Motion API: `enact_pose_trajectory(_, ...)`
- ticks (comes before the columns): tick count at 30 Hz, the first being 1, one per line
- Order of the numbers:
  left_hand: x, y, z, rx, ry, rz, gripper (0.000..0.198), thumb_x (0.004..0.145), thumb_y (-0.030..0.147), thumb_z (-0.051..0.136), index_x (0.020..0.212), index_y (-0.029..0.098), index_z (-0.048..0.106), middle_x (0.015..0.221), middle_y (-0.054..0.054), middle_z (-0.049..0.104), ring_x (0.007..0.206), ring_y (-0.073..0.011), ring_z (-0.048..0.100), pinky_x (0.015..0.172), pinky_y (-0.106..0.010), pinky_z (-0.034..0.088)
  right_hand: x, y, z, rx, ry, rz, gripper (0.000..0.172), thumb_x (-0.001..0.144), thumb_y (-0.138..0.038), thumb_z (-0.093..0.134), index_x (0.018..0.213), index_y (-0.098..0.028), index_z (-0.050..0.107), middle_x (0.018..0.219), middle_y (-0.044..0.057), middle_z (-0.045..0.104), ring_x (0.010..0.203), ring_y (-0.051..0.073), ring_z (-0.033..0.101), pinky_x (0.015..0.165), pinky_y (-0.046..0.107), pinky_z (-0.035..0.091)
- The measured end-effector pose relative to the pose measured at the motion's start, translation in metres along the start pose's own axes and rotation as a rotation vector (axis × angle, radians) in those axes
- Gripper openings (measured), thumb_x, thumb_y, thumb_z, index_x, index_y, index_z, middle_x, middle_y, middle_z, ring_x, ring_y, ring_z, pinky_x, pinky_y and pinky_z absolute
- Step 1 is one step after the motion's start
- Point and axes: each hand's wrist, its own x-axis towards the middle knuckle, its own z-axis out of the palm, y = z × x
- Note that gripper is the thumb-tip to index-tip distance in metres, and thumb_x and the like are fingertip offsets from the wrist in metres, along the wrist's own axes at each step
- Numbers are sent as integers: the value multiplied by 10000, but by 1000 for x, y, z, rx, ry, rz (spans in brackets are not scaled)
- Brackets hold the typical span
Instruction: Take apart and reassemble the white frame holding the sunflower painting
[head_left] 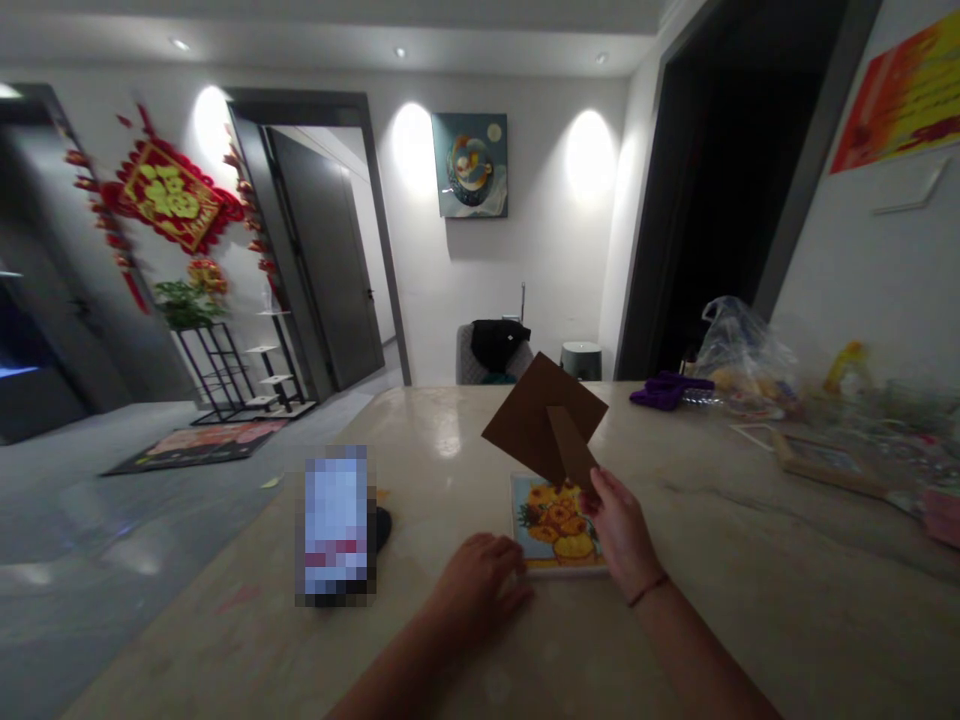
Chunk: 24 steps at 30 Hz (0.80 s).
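Observation:
My right hand (619, 525) is closed on a brown picture-frame backing board (536, 415), gripping it near the lower end of its stand leg (568, 440). The board is tilted, corner up, above the table. Below it lies a sunflower picture (551, 525) with a pale border, its right part covered by my right hand. At the picture's left edge my left hand (480, 580) rests on the table with its fingers loosely bent and apart, holding nothing visible.
On the left of the marble table (420, 660) stands a phone with a blurred-out screen (336, 520). To the right are a wooden frame (825, 462), a purple cloth-like item (667, 390) and a clear plastic bag (742, 355). A chair (465, 355) stands beyond the far edge.

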Motion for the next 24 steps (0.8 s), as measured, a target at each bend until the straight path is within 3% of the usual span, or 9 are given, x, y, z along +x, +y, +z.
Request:
enact_pose_trajectory(5, -2, -8, -16, 87, -112, -140, 194, 779, 373, 500, 773, 208, 602, 853, -33, 623, 778, -174, 581, 698, -279, 435, 8, -11, -14, -105, 136, -145, 313, 661, -443, 566, 765, -148, 582, 565, -20, 569, 452, 88, 462, 447, 224, 366)
enact_pose_trajectory(9, -4, -22, -25, 87, -146, -231, 159, 776, 326, 506, 746, 202, 600, 836, -29, 624, 798, -171, 588, 705, -259, 429, 11, -18, -20, -225, 253, -192, 431, 676, -439, 516, 942, -108, 593, 573, -15, 563, 447, 93, 470, 449, 227, 371)
enact_pose_trajectory(14, -9, -44, -35, 108, -116, -341, 127, 766, 266, 496, 715, 189, 583, 875, -49, 631, 842, -181, 593, 755, -284, 439, 15, -24, -28, -348, 300, -199, 543, 691, -470, 463, 1073, -100, 571, 700, 28, 595, 470, 93, 481, 471, 239, 393)
enact_pose_trajectory(20, -21, -54, -38, 25, -2, -348, 150, 711, 332, 551, 690, 183, 547, 1254, -97, 486, 1141, -211, 457, 957, -305, 351, 22, -27, -43, -605, 377, -200, 550, 744, -426, 333, 1117, -93, 563, 876, 103, 630, 528, 131, 508, 474, 249, 396)
enact_pose_trajectory(24, -21, -57, -33, 20, 3, -391, 288, 694, 466, 546, 702, 178, 551, 1171, -103, 531, 1083, -234, 487, 900, -318, 387, 26, -28, -51, -813, 421, -293, 545, 752, -361, 268, 1095, -68, 573, 1000, 158, 621, 788, 216, 571, 662, 300, 436)
